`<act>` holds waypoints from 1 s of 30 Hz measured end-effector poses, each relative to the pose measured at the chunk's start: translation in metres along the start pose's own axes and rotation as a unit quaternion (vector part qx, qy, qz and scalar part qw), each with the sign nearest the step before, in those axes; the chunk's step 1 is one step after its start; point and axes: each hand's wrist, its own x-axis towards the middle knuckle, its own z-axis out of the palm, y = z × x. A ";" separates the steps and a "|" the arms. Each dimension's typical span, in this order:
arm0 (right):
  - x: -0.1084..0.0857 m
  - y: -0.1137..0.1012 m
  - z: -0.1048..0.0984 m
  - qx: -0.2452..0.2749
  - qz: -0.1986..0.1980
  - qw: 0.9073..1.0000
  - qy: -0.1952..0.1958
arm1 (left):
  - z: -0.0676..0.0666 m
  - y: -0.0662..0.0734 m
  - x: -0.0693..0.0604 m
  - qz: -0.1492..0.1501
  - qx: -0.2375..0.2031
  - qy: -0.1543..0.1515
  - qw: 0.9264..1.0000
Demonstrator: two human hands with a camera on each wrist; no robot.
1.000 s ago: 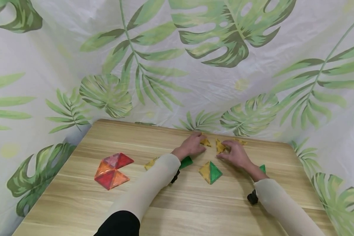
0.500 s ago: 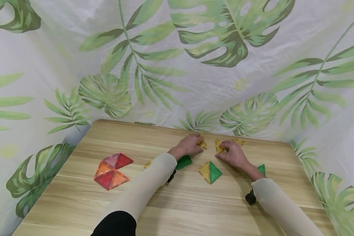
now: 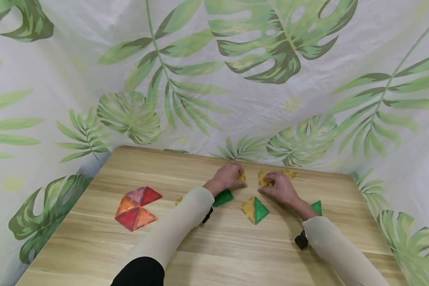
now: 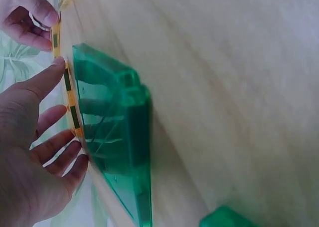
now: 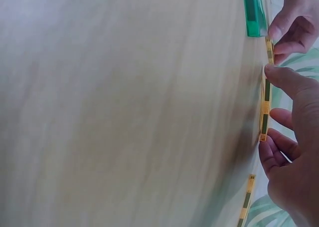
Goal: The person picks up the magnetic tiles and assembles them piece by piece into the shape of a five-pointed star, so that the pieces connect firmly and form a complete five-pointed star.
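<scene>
Near the table's back edge, my left hand (image 3: 229,177) grips a translucent yellow triangular tile (image 3: 241,175) by its edges, partly hidden by the fingers. Just right of it, my right hand (image 3: 279,187) pinches a second yellow triangular tile (image 3: 262,178). A small gap separates the two tiles. In the left wrist view, the thumb and fingers span the yellow tile's edge (image 4: 71,100). The right wrist view has the right hand's tile (image 5: 265,107) lying between thumb and fingers. A green tile (image 3: 223,198) lies by the left wrist.
A yellow triangle (image 3: 248,209) and a green triangle (image 3: 261,210) form a diamond in front. Another yellow tile (image 3: 290,173) lies behind the right hand; a green one (image 3: 317,207) is near the right wrist. Red, pink and orange triangles (image 3: 132,217) form a fan at left.
Both hands have shifted slightly left along the back edge, each carrying its yellow tile. The red and orange fan and the yellow-green diamond stay put.
</scene>
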 end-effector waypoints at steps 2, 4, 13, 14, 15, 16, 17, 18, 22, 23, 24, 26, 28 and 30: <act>0.001 -0.002 0.001 0.003 0.001 1.000 -0.002 | 0.002 0.002 0.000 -0.007 0.007 0.004 1.000; 0.001 -0.003 0.001 0.005 0.003 1.000 -0.005 | 0.003 0.003 0.000 -0.012 0.012 0.006 1.000; 0.005 -0.007 0.004 0.007 -0.011 1.000 -0.007 | 0.005 0.000 0.001 0.011 -0.014 0.003 1.000; 0.005 -0.008 0.005 0.008 -0.011 1.000 -0.007 | 0.004 0.000 0.001 0.016 -0.017 0.002 1.000; 0.006 -0.009 0.005 0.009 -0.011 1.000 -0.006 | 0.004 -0.001 0.000 0.021 -0.021 0.000 1.000; 0.006 -0.010 0.006 0.010 -0.011 1.000 -0.007 | 0.002 -0.002 0.000 0.023 -0.023 -0.002 0.999; 0.007 -0.011 0.006 0.011 -0.012 1.000 -0.007 | 0.001 -0.003 -0.001 0.024 -0.025 -0.005 0.999; 0.008 -0.011 0.007 0.013 -0.014 1.000 -0.007 | 0.000 -0.004 -0.002 0.026 -0.025 -0.008 0.999; 0.009 -0.015 0.012 0.018 -0.018 1.000 -0.013 | -0.002 -0.006 -0.006 0.033 -0.016 -0.017 0.999; 0.010 -0.017 0.013 0.021 -0.019 0.999 -0.015 | -0.002 -0.006 -0.006 0.036 -0.015 -0.017 0.999; 0.010 -0.018 0.014 0.021 -0.020 0.999 -0.017 | -0.001 -0.007 -0.007 0.040 -0.012 -0.017 0.999; 0.010 -0.021 0.015 0.025 -0.022 0.999 -0.020 | 0.000 -0.008 -0.007 0.048 -0.006 -0.015 0.999; 0.011 -0.023 0.016 0.026 -0.026 0.999 -0.024 | 0.000 -0.009 -0.007 0.054 0.002 -0.016 0.998; 0.012 -0.025 0.018 0.030 -0.029 0.999 -0.030 | 0.000 -0.010 -0.007 0.060 0.013 -0.019 0.998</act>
